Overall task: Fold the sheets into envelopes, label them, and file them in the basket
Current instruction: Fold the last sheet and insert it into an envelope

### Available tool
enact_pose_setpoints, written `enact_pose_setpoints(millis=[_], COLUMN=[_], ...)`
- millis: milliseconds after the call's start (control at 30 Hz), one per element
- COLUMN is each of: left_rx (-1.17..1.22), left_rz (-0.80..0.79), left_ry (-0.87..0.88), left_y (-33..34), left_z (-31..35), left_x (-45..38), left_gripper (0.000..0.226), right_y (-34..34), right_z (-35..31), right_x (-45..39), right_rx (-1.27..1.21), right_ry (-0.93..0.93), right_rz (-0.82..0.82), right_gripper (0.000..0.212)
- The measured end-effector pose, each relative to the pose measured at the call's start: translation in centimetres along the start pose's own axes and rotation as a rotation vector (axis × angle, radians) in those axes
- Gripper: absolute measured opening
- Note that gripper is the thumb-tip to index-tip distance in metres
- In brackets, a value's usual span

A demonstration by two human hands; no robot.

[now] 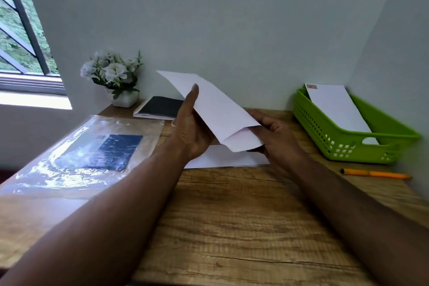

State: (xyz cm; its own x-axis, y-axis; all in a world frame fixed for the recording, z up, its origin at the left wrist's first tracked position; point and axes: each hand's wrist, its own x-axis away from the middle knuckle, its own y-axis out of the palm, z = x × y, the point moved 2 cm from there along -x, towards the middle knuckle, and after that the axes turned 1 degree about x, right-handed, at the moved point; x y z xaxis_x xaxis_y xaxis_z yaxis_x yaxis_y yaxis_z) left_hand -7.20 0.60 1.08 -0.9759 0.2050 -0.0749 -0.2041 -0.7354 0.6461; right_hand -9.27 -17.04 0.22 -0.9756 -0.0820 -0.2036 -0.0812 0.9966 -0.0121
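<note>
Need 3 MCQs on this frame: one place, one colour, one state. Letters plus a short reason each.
1. Where is the pen?
A. in the basket
B. on the desk in front of the basket
C. on the notebook

2. What colour is the basket?
A. green
B. blue
C. white

3. How is the folded sheet held?
A. flat on the desk
B. by the left hand alone
C. in the air by both hands

Key: 1 B, it lies on wood by the basket's near wall; 2 A, bright green plastic; 3 C, left hand and right hand grip it above the desk.
</note>
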Motion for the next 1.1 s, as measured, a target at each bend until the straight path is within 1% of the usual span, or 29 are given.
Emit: enact_pose_setpoints(millis=[67,100,167,233,267,333,400,467,533,567,633,667,700,767,800,867,933,1000,1067,1100], left_rx=[0.069,0.095,0.105,0.126,0.143,0.176,0.169,0.151,0.150,0.162,0.194,0.198,0.195,0.170,0.157,0.141,0.127,0.126,0.135,0.141], left_rz=[-0.104,-0.116,-0.095,-0.071,-0.072,-0.081,-0.092,-0.105,-0.102,-0.091,-0.069,-0.061,-0.054,-0.058,-0.071,-0.118,-0.163,-0.167,-0.168,-0.168], left_ry=[0.000,-0.007,-0.016,-0.014,-0.010,0.007,0.012,0.004,0.009,0.017,0.037,0.042,0.039,0.010,-0.002,-0.011,-0.027,-0.040,-0.063,-0.079], left_y=[0.9,1.2,1.5,1.5,1.5,1.4,1.2,1.2,1.3,1.2,1.1,1.1,1.0,1.1,1.1,1.3,1.6,1.8,1.9,1.9], left_z=[-0.3,-0.4,-0.8,-1.3,-1.4,-1.5,-1.6,-1.8,-1.8,-1.8,-1.5,-1.4,-1.3,-1.4,-1.5,-1.6,-1.7,-1.8,-1.9,-2.0], left_x=[0.5,0.7,0.5,0.5,0.5,0.3,0.0,-0.1,0.0,0.0,0.0,0.0,-0.1,-0.1,-0.1,0.0,0.1,0.4,0.5,0.5], left_gripper=[0.086,0.095,0.113,0.123,0.123,0.114,0.109,0.106,0.101,0.097,0.088,0.086,0.087,0.095,0.096,0.088,0.079,0.076,0.079,0.087], right_y=[0.1,0.2,0.4,0.5,0.4,0.1,0.0,0.1,0.5,0.8,1.4,1.6,1.7,1.8,1.7,1.8,1.9,1.8,1.7,1.6], right_z=[0.0,0.0,-0.1,-0.1,-0.2,-0.9,-1.8,-2.4,-2.9,-3.1,-3.4,-3.3,-2.9,-2.1,-1.8,-1.6,-1.6,-1.4,-1.2,-1.2], right_x=[0.2,0.3,0.4,0.4,0.5,0.6,0.9,1.2,1.7,2.0,2.8,2.9,2.8,2.4,2.1,1.8,1.9,1.9,1.9,1.9], right_rx=[0.100,0.134,0.202,0.371,0.485,0.654,0.766,0.825,0.800,0.746,0.616,0.601,0.639,0.814,0.899,0.999,1.007,0.987,1.000,0.993], right_ry=[-0.007,-0.013,-0.046,-0.120,-0.180,-0.355,-0.536,-0.648,-0.744,-0.790,-0.839,-0.827,-0.796,-0.765,-0.780,-0.816,-0.793,-0.667,-0.578,-0.575], right_rz=[0.019,0.027,0.037,0.108,0.184,0.315,0.353,0.355,0.309,0.255,0.088,0.008,-0.053,-0.120,-0.134,-0.141,-0.165,-0.197,-0.235,-0.242], right_gripper=[0.028,0.027,0.025,0.023,0.028,0.037,0.034,0.031,0.026,0.022,0.019,0.018,0.022,0.042,0.047,0.049,0.061,0.073,0.073,0.071])
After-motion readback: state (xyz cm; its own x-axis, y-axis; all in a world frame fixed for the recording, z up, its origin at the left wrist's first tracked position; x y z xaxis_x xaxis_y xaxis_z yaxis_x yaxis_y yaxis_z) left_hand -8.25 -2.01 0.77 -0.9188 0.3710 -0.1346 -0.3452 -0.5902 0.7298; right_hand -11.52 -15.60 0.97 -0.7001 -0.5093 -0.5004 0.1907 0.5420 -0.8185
